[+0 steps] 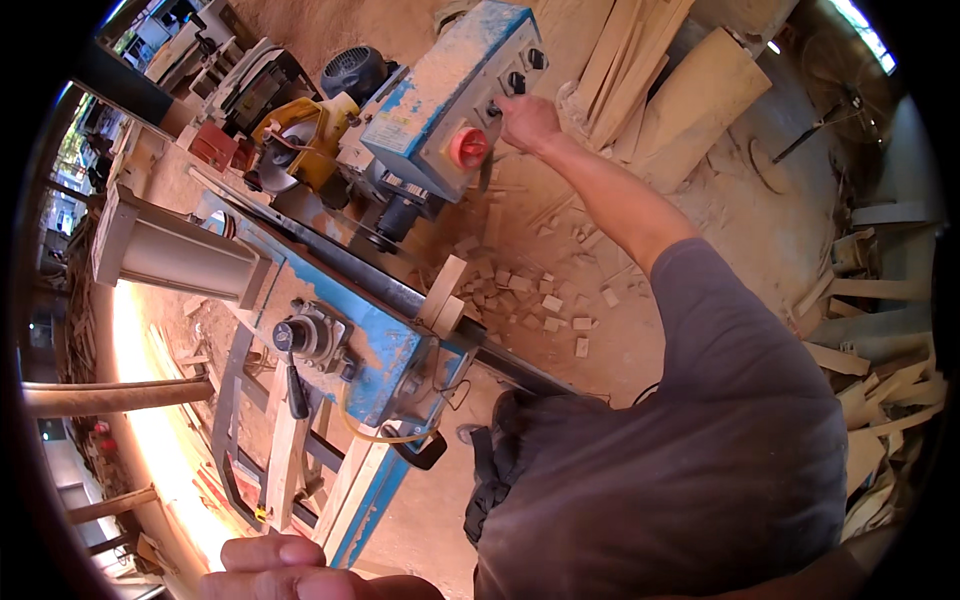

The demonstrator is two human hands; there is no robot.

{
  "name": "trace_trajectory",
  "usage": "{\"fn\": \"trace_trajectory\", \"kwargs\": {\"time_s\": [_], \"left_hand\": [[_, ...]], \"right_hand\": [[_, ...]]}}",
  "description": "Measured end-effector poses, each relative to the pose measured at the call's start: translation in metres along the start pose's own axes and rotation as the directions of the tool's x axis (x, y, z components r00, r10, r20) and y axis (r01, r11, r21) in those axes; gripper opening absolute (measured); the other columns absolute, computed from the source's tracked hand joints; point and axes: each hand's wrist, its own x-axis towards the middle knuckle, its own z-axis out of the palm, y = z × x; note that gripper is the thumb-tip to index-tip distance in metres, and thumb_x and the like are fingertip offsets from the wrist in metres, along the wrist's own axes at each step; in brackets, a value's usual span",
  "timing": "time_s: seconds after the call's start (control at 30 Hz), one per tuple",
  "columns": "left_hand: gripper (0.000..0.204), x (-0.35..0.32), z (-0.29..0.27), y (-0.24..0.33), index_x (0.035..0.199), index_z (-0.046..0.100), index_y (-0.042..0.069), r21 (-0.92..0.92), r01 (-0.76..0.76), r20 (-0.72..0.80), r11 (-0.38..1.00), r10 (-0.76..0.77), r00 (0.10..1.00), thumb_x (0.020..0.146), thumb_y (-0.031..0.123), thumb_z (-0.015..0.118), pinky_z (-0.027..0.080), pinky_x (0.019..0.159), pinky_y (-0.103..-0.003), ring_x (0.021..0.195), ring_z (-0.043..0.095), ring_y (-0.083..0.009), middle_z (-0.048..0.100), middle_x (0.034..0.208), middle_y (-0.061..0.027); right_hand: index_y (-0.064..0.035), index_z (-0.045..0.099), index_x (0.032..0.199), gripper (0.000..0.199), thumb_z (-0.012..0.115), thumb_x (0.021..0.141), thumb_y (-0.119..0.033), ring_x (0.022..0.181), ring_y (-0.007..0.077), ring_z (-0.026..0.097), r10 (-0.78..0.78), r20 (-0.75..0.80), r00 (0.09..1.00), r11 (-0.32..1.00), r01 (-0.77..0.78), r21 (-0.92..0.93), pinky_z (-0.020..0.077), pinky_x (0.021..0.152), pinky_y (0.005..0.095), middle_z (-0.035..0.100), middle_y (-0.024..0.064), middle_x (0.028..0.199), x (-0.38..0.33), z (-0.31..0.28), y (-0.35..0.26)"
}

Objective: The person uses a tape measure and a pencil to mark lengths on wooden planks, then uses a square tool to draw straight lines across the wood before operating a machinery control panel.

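Control box [450, 95] switches meet the right hand [527, 122] fingers, curled narrow; left hand [285, 570] loosely curled, empty.

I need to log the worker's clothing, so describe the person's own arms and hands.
Both hands are bare, with no gloves, rings or watch visible. The right hand leads to a bare forearm and a short grey T-shirt sleeve. Only the left hand's knuckles show at the lower edge.

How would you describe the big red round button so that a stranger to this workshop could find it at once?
Find the blue saw machine, then the dusty blue control box at its far end, where the right hand touches a switch. The red round button sits on the box's near corner. The neighbouring knobs are small and black.
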Motion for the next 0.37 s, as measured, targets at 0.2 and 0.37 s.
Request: {"fn": "trace_trajectory", "kwargs": {"time_s": [0.2, 0.37], "left_hand": [[0.010, 0.080, 0.079, -0.057, 0.112, 0.063, 0.000, 0.578, -0.815, 0.236, 0.036, 0.949, 0.210, 0.102, 0.002, 0.061, 0.054, 0.072, -0.024, 0.078, 0.062, -0.0111, 0.065, 0.093, -0.0039], [0.011, 0.077, 0.072, -0.040, 0.111, 0.063, 0.003, 0.578, -0.797, 0.308, -0.176, 0.951, 0.013, 0.100, 0.002, 0.064, 0.054, 0.076, -0.025, 0.082, 0.062, -0.0109, 0.063, 0.093, -0.0013]], "right_hand": [[-0.0091, 0.062, 0.129, 0.040, 0.065, 0.091, -0.023, 0.108, 0.0469, 0.070, 0.441, -0.001, 0.898, 0.876, -0.430, 0.218, 0.0558, 0.090, 0.0556, 0.073, 0.0287, 0.112, 0.023, 0.002, 0.029], [0.0010, 0.075, 0.106, 0.034, 0.067, 0.083, -0.023, 0.075, 0.0388, 0.075, 0.253, 0.221, 0.942, 0.878, -0.320, 0.357, 0.0614, 0.069, 0.0464, 0.076, 0.0241, 0.089, 0.051, 0.038, 0.078]]}}
